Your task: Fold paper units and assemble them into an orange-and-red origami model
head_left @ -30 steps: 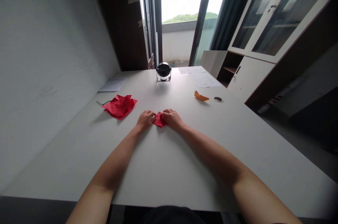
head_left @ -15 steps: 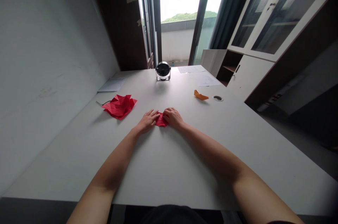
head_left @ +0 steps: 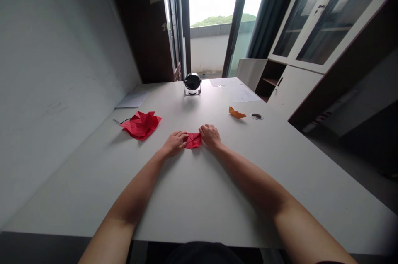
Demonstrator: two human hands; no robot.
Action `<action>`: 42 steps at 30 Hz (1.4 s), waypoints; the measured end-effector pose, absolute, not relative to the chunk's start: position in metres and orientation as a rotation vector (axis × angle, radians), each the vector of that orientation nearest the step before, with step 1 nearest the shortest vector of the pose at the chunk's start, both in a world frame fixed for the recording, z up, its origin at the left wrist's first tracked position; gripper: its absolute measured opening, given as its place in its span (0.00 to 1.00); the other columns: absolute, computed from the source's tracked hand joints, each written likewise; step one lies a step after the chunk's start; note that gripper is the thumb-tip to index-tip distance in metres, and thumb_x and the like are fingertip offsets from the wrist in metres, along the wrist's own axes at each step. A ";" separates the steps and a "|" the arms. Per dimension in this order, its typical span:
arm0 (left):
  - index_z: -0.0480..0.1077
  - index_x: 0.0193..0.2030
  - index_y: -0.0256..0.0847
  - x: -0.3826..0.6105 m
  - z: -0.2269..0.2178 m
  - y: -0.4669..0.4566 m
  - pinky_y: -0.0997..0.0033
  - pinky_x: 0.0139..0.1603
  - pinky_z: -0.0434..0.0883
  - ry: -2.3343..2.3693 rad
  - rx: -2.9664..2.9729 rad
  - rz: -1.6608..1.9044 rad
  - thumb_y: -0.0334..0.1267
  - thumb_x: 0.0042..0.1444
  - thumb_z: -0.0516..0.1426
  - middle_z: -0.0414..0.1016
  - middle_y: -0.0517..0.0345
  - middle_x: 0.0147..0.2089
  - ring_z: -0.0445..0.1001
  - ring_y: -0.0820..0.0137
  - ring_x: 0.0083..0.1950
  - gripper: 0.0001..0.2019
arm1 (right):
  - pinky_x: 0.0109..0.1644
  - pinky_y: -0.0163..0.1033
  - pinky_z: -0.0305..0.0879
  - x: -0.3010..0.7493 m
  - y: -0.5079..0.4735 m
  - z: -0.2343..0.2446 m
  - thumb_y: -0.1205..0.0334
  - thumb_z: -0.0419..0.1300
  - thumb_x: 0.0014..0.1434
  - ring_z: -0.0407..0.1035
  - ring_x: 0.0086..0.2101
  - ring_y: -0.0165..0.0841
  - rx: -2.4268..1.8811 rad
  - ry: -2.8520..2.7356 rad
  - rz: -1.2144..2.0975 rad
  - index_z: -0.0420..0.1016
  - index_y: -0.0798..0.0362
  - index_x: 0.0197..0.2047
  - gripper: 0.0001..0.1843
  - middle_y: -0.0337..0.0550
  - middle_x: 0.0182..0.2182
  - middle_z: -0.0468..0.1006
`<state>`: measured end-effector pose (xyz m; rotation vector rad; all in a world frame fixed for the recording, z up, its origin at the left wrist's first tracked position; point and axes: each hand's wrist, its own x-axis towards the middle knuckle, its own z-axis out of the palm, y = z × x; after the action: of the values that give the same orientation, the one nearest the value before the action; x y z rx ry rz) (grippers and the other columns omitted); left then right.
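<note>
A small folded red paper [head_left: 194, 141] lay flat mid-table on white; handling it well seemed to call for aligned edges and light, even pressure. The left hand [head_left: 175, 143] rested extended fingers on its left edge; the right hand [head_left: 210, 135] curled at its right edge, any pinch indiscernible.

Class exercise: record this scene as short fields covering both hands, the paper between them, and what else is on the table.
Left hand: fingers at the left edge of the small red paper
Right hand: at its right edge; pinching or pressing unclear
Paper's state: creased, on the white table
Table left: larger creased red paper
Table right: folded orange paper
Far end: round black-and-silver device
</note>
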<state>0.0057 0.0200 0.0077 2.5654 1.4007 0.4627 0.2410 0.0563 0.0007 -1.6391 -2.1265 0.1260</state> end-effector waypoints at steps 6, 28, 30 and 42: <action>0.69 0.61 0.46 0.008 0.011 0.018 0.56 0.70 0.57 1.407 2.553 0.483 0.37 0.61 0.55 0.67 0.54 0.67 0.61 0.60 0.68 0.20 | 0.54 0.44 0.57 0.231 0.048 0.003 0.46 0.61 0.62 0.63 0.50 0.43 -1.571 -2.235 0.109 0.75 0.50 0.47 0.18 0.50 0.50 0.74; 0.64 0.66 0.47 0.005 0.002 0.018 0.53 0.66 0.61 1.402 2.501 0.662 0.44 0.59 0.60 0.68 0.49 0.63 0.64 0.55 0.63 0.28 | 0.41 0.38 0.61 0.235 0.060 0.000 0.56 0.61 0.60 0.68 0.36 0.35 -1.506 -1.935 0.504 0.75 0.50 0.37 0.07 0.43 0.34 0.78; 0.57 0.71 0.47 0.005 0.001 0.018 0.54 0.67 0.60 1.392 2.488 0.690 0.44 0.59 0.60 0.66 0.49 0.66 0.63 0.56 0.65 0.34 | 0.37 0.36 0.61 0.234 0.060 0.000 0.57 0.60 0.59 0.68 0.31 0.32 -1.412 -1.865 0.658 0.74 0.49 0.36 0.06 0.38 0.30 0.78; 0.79 0.45 0.44 0.008 0.005 0.021 0.67 0.45 0.70 1.394 2.181 0.850 0.43 0.63 0.54 0.80 0.55 0.39 0.74 0.65 0.40 0.13 | 0.35 0.36 0.65 0.223 0.055 -0.002 0.51 0.60 0.57 0.67 0.29 0.31 -1.032 -1.674 0.885 0.74 0.51 0.33 0.11 0.36 0.27 0.76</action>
<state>0.0078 0.0205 0.0049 2.1808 1.3942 0.8498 0.2232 0.0551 -0.0018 -1.0323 -1.6739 0.8851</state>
